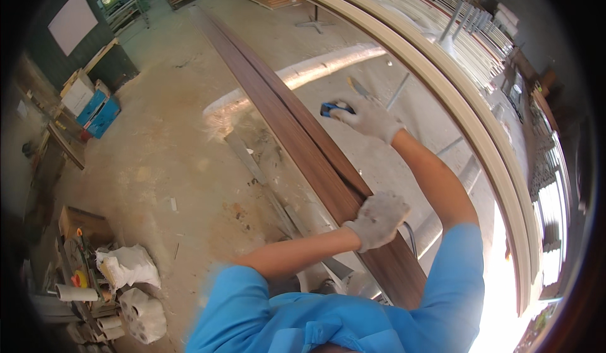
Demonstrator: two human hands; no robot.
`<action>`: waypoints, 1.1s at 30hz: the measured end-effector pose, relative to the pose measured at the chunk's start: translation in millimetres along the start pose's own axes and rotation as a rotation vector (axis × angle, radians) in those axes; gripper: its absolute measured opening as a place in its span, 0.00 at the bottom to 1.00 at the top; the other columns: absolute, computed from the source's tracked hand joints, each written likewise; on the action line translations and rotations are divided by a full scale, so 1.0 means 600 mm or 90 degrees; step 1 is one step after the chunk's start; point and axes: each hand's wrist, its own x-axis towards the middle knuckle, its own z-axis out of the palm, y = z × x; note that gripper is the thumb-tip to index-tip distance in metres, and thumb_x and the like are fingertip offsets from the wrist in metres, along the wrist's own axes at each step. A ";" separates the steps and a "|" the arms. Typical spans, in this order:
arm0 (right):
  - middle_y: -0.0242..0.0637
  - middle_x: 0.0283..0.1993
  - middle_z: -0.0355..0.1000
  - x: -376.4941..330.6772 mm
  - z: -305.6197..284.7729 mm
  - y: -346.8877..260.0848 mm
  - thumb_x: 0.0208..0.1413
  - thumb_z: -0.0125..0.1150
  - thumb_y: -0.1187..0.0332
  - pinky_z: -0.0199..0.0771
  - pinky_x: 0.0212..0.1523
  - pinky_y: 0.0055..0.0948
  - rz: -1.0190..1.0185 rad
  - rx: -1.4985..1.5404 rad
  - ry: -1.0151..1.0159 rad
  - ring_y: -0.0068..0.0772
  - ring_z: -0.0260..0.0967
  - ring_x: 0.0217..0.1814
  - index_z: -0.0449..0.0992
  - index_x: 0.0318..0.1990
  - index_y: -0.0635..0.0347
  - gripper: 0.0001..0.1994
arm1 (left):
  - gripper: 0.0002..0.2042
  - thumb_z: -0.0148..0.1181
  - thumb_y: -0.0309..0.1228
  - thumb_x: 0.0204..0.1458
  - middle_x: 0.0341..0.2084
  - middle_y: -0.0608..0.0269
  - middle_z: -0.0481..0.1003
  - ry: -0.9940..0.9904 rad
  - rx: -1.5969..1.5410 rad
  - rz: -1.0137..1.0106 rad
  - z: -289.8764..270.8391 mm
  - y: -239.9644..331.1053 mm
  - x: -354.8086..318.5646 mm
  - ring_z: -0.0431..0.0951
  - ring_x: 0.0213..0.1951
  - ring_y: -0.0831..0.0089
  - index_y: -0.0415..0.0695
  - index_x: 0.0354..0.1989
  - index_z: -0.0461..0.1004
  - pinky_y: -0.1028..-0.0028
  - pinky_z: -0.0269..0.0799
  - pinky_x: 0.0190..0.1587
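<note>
A long brown wood-grain board point(297, 141), with a lengthwise groove or step, runs away from me from lower right to upper left. My left hand point(380, 220), in a pale work glove, rests on its near part. Its fingers are curled, and whatever they grip is hidden. Off the board's right side, farther away, my gloved right hand point(371, 116) is closed round a small blue-and-black hand tool point(336, 109); its exact kind is unclear. Next to that hand shows a yellowish, blade-like piece point(358, 87). Below my left hand hangs a thin dark curved cord point(411, 238).
Long beige profiles point(470, 110) arc along my right, with racks of stacked lengths point(467, 37) beyond. Metal rails point(259, 173) run under the board. Boxes and a blue crate point(101, 113) stand left; white rolls and a white sack point(129, 266) lie lower left.
</note>
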 end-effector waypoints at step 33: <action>0.40 0.52 0.77 0.365 0.086 -0.087 0.64 0.49 0.50 0.72 0.56 0.42 -0.082 -0.333 -0.163 0.44 0.73 0.57 0.77 0.51 0.45 0.17 | 0.19 0.44 0.40 0.66 0.58 0.60 0.62 -0.364 -0.373 0.109 0.002 -0.051 0.041 0.64 0.58 0.71 0.46 0.61 0.61 0.75 0.57 0.62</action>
